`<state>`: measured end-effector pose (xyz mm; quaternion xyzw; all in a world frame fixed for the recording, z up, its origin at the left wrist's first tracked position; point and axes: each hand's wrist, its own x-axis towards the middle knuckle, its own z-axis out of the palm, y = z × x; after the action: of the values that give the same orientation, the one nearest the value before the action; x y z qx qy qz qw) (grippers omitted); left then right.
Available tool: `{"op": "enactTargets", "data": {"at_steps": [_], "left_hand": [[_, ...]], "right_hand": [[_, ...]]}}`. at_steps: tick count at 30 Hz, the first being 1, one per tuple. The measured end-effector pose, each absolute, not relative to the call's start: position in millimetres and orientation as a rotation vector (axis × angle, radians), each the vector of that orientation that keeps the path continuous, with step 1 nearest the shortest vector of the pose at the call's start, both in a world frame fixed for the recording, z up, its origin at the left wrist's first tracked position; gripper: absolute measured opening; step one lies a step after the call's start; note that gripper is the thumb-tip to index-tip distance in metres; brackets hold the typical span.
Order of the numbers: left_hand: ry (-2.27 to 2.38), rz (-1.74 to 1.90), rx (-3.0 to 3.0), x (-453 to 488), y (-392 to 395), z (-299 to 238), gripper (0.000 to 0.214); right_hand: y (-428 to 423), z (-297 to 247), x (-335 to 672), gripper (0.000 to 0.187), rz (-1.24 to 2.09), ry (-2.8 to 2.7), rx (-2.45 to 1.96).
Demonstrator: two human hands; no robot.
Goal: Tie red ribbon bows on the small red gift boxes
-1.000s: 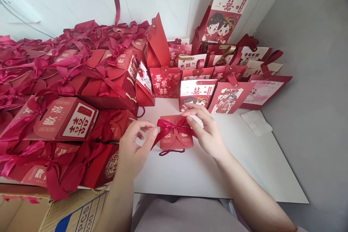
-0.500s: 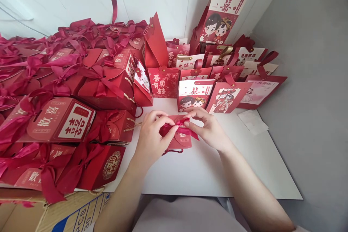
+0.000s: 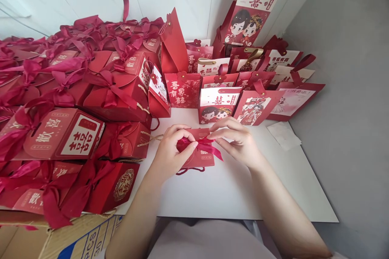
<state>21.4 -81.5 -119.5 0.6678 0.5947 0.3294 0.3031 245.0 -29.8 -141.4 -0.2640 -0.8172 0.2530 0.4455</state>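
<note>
A small red gift box (image 3: 199,161) with pale printed characters lies on the white table in front of me. Across its top runs a crimson satin ribbon (image 3: 215,150), gathered in a bow whose tail points right. My left hand (image 3: 178,151) pinches the ribbon between thumb and index finger, covering the box's left side. From the right, my right hand (image 3: 235,139) has its thumb and fingertips closed on another part of the bow, near the box's upper right edge. A dark red cord handle (image 3: 191,170) shows along the box's near side.
Many ribbon-tied red boxes (image 3: 57,133) are stacked at my left. Several upright red and white gift bags (image 3: 219,103) stand at the back, before the wall. A white paper napkin (image 3: 284,135) lies at the right. An open cardboard carton (image 3: 82,236) is below the table's left edge.
My right hand has drawn slightly to the right, pulling part of the bow outward. My left hand keeps its pinch at nearly the same spot. The view has shifted a little.
</note>
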Motion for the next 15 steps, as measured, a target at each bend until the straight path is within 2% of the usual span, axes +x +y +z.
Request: {"op": "enactTargets", "data": {"at_steps": [5,10,15], "left_hand": [[1.541,0.88,1.775,22,-81,-119,0.004],[1.558,0.902,1.685,26,-81,-116,0.015],[1.632,0.917,1.637,33,-78,-114,0.018]], "right_hand": [[-31,-152,236,0.022,0.589,-1.935,-0.784],[-38,-149,235,0.023,0.792,-1.814,-1.029],[-43,-140,236,0.017,0.982,-1.867,-0.949]]}}
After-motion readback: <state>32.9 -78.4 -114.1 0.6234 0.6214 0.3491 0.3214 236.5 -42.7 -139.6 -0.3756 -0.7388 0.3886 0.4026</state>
